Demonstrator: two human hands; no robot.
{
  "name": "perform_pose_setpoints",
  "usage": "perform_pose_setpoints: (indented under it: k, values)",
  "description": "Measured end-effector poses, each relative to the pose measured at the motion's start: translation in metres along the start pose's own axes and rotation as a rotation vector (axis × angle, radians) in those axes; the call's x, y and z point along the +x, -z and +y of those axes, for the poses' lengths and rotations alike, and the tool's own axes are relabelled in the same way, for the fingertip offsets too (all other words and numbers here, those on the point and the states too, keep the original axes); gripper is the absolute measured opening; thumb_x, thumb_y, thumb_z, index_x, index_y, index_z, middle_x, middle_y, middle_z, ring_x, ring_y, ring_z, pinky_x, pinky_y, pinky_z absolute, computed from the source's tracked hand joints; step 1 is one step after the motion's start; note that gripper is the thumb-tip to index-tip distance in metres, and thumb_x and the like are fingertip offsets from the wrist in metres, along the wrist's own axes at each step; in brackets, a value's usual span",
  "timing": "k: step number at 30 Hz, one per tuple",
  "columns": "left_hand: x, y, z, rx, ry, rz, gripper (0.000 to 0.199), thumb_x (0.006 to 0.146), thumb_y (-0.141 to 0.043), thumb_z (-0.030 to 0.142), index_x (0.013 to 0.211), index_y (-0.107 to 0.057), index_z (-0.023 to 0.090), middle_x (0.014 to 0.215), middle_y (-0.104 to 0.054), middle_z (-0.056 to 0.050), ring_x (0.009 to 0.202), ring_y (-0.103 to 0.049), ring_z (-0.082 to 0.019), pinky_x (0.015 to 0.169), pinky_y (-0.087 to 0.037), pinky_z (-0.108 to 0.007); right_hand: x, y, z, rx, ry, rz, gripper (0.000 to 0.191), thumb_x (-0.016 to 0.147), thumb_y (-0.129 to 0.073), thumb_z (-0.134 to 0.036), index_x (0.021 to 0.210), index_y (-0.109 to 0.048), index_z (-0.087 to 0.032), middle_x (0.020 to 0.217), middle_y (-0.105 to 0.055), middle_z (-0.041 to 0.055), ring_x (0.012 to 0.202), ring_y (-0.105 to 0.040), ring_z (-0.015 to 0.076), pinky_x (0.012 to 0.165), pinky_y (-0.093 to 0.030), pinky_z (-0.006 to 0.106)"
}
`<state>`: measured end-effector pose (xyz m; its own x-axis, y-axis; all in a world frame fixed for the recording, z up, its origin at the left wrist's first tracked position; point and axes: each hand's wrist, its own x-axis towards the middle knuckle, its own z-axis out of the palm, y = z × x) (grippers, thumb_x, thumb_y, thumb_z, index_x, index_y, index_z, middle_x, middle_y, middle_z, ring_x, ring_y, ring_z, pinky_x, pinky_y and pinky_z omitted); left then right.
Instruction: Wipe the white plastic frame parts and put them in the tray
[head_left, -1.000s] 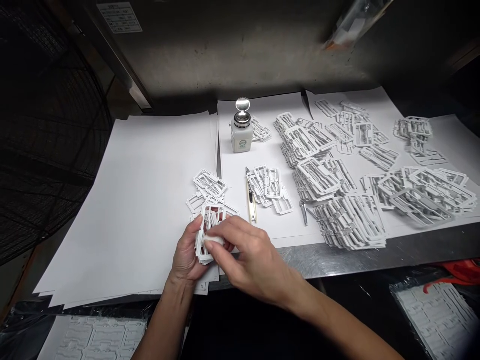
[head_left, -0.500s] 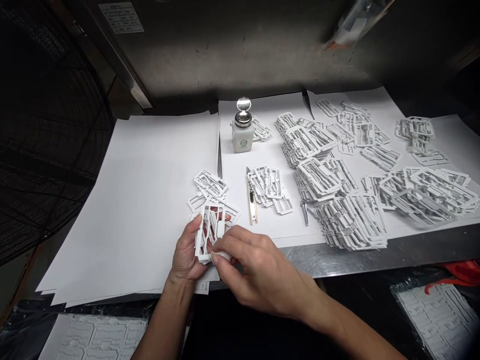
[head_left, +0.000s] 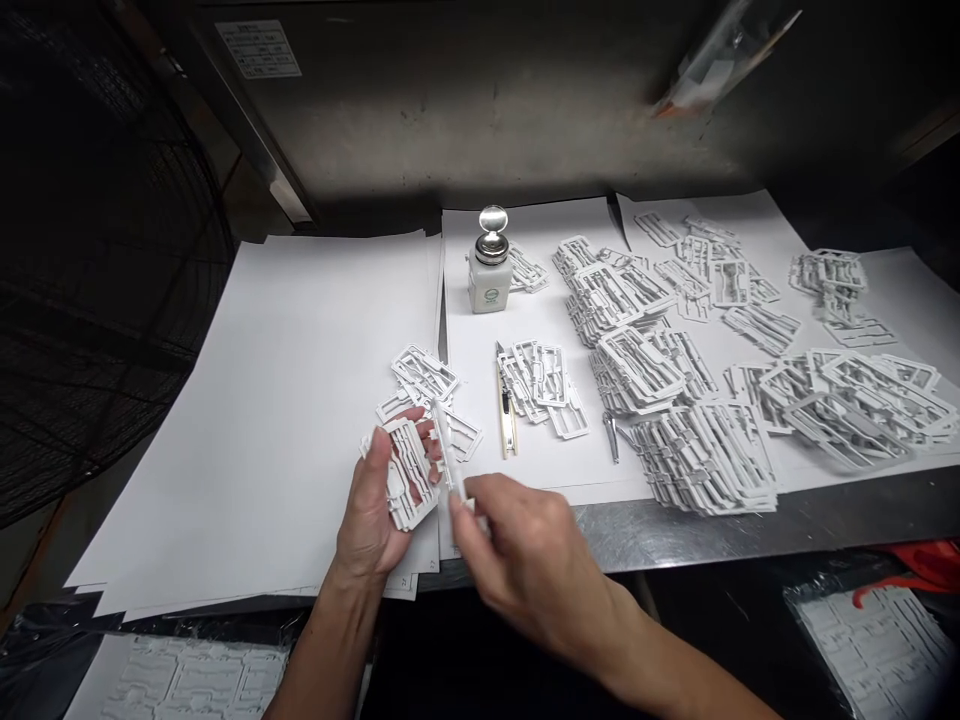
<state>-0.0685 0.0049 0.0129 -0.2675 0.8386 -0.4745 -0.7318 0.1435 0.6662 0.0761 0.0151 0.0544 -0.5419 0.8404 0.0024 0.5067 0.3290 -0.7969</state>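
My left hand (head_left: pixel 375 500) grips a small stack of white plastic frames (head_left: pixel 409 470), with the thumb on top and the fingers behind. These are flat rectangular pieces with thin bars across them. Just to the right, my right hand (head_left: pixel 525 550) pinches another white plastic frame (head_left: pixel 448 455), which stands on edge, apart from the stack. Beyond both hands lies a small loose pile of similar frames (head_left: pixel 424 370) on the paper. A yellowish utility knife (head_left: pixel 507 410) rests to the right of that pile, beside a second pile of frames (head_left: pixel 551 375).
A white pump bottle (head_left: pixel 490 280) with a metal lid stands at the back. Large stacks of frames (head_left: pixel 705 455) fill the right side, with a nail clipper (head_left: pixel 612 438) nearby. White paper sheets (head_left: pixel 285 400) cover the metal table. Bagged white parts (head_left: pixel 187 675) lie below its edge.
My right hand has lifted one frame off the stack and turned it on edge, moving slightly right. The stack in my left hand has tilted and is now more visible. The camera view shifted slightly.
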Motion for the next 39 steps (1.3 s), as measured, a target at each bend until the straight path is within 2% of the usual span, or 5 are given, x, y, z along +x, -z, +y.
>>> perform_pose_setpoints:
  k: [8, 16, 20, 33, 39]
  values:
    - [-0.002, 0.008, 0.004, -0.195, 0.07, -0.007, 0.052, 0.071, -0.063, 0.051, 0.105, -0.065, 0.012, 0.09, -0.07, -0.011, 0.08, -0.066, -0.022, 0.071, -0.055, -0.032, 0.011, -0.021, 0.008, 0.968, -0.445, -0.263, 0.031, 0.087, -0.052, -0.04, 0.068, -0.053, -0.015, 0.052, -0.036, -0.0064, 0.044, -0.026, 0.0054, 0.041, -0.021, 0.02]
    - [-0.001, 0.026, 0.025, -0.216, 0.089, 0.086, 0.044, 0.076, -0.06, 0.027, 0.116, -0.059, 0.008, 0.088, -0.068, -0.012, 0.079, -0.065, -0.021, 0.074, -0.055, -0.037, 0.044, -0.007, 0.03, 0.042, -0.349, -0.044, 0.037, 0.089, -0.049, -0.036, 0.119, -0.05, -0.015, 0.059, -0.057, -0.0001, 0.058, -0.053, 0.0163, 0.056, -0.036, 0.025]
    - [-0.001, 0.03, 0.027, -0.151, 0.128, 0.182, 0.041, 0.074, -0.058, 0.014, 0.115, -0.06, 0.007, 0.086, -0.069, -0.011, 0.08, -0.065, -0.02, 0.077, -0.055, -0.035, 0.067, -0.001, 0.04, -0.113, -0.372, -0.156, 0.024, 0.084, -0.053, -0.029, 0.099, -0.058, -0.011, 0.06, -0.059, 0.0041, 0.061, -0.054, 0.0191, 0.057, -0.035, 0.028]
    - [0.0, 0.03, 0.006, -0.084, 0.153, 0.049, 0.038, 0.07, -0.068, 0.018, 0.108, -0.065, 0.015, 0.093, -0.071, -0.009, 0.084, -0.066, -0.022, 0.077, -0.054, -0.034, 0.032, 0.006, 0.044, 0.979, -0.491, -0.409, 0.03, 0.079, -0.064, -0.043, 0.079, -0.051, -0.016, 0.056, -0.051, -0.0061, 0.039, -0.038, 0.0027, 0.035, -0.026, 0.013]
    - [-0.001, 0.021, -0.008, -0.194, 0.228, -0.129, 0.055, 0.06, -0.076, 0.039, 0.108, -0.064, 0.016, 0.098, -0.07, -0.012, 0.094, -0.064, -0.032, 0.077, -0.054, -0.043, 0.016, -0.008, 0.034, 1.094, -0.496, -0.438, 0.033, 0.079, -0.064, -0.046, 0.079, -0.05, -0.016, 0.053, -0.053, -0.0056, 0.037, -0.04, 0.0034, 0.033, -0.021, 0.013]
